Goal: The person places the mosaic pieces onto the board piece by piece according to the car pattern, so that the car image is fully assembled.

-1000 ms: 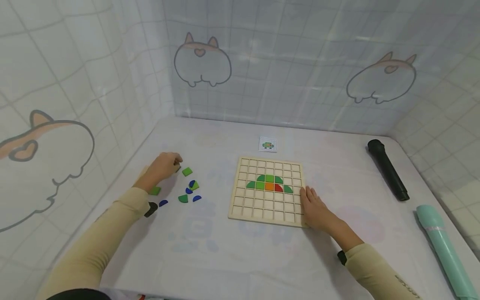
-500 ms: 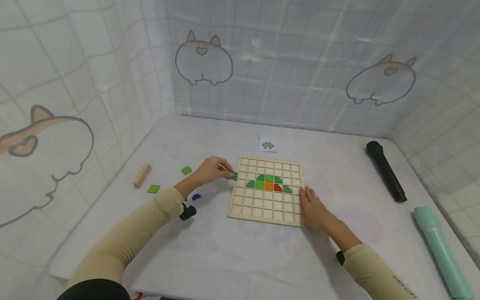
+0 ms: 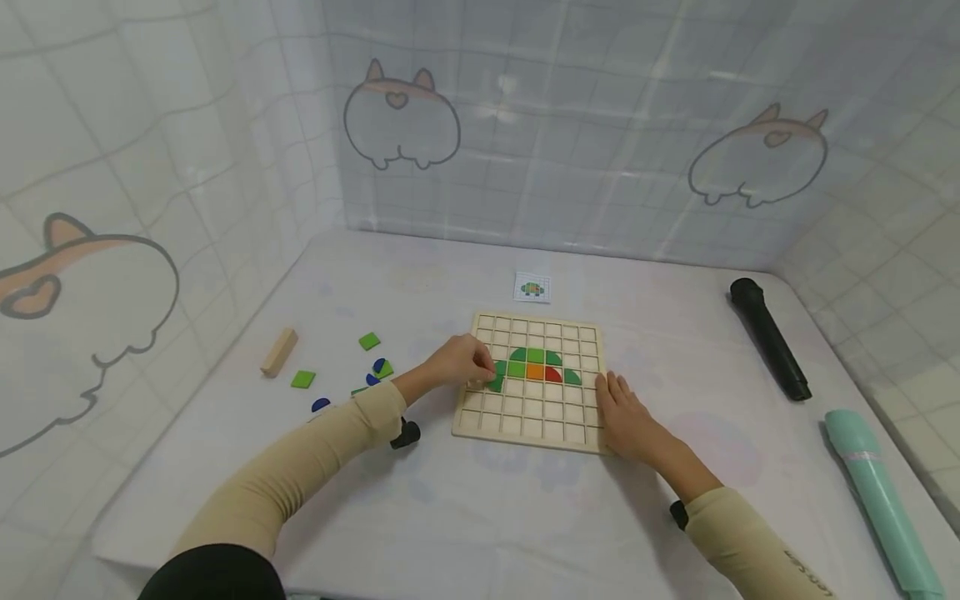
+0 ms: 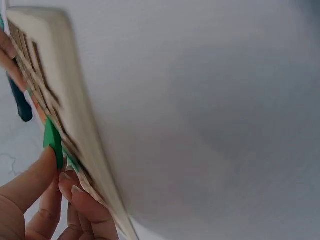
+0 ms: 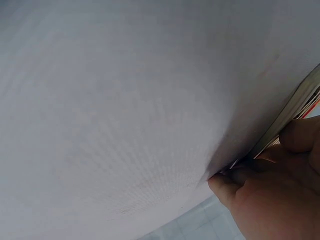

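Observation:
My left hand [image 3: 457, 361] is over the left part of a wooden grid board [image 3: 517, 425]. In the left wrist view its thumb and fingertips pinch a small green tile [image 4: 53, 140], tilted above the grid; its full outline is partly hidden. Several tiles lie in the grid, among them a light green square [image 3: 536, 356], an orange square [image 3: 535, 372] and a red quarter-round tile [image 3: 552, 375]. My right hand [image 3: 628, 423] rests at the board's right edge with fairly straight fingers touching it. The right wrist view shows the fingers against that edge.
Loose green squares [image 3: 303, 379] and blue half-round tiles [image 3: 321, 404] lie left of the board, near a wooden block [image 3: 279, 352]. Behind the board is a small picture card [image 3: 532, 288]. A black microphone-like object [image 3: 770, 337] and a mint-green tube [image 3: 883, 500] lie at right.
My left hand has moved right, from the loose tiles to over the board, carrying a green tile. The wooden block has come into view. My right hand stays at the board's edge.

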`<state>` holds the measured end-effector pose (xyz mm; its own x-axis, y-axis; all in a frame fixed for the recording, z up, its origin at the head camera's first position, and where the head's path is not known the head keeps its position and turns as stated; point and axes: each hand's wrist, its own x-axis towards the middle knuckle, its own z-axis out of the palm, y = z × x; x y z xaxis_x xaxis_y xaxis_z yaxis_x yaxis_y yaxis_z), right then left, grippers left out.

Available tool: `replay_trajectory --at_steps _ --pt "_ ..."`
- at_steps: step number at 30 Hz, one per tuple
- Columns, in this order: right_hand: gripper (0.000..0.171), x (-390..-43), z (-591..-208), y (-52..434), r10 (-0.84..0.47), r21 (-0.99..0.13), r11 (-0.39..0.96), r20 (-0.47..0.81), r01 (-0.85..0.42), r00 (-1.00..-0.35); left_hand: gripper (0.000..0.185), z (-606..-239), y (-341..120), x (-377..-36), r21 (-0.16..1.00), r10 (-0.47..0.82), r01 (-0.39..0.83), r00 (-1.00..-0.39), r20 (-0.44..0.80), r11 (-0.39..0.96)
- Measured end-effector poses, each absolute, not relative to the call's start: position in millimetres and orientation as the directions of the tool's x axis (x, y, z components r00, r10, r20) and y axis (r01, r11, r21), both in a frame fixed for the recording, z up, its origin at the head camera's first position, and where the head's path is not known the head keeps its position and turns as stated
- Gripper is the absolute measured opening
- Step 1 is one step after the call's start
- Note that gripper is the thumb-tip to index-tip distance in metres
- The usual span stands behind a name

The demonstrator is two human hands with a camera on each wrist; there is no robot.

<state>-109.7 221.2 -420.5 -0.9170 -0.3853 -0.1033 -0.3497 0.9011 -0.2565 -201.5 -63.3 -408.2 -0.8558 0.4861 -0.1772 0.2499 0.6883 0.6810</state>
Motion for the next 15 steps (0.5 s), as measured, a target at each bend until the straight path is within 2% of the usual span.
replay_trajectory --at_steps 4,15 --pt "0.046 -110.3 -417.4 221.3 -0.376 -0.259 0.904 -0.102 -0.340 -0.921 0.008 -409.9 -62.5 -201.5 0.668 0.481 0.259 -0.860 -0.170 0.698" --pt "0.046 -112.2 -421.6 220.4 -0.363 -0.270 0.909 -0.140 -0.317 -0.921 0.005 -414.7 -58.2 -200.4 0.658 0.559 0.388 -0.827 -0.061 0.645"
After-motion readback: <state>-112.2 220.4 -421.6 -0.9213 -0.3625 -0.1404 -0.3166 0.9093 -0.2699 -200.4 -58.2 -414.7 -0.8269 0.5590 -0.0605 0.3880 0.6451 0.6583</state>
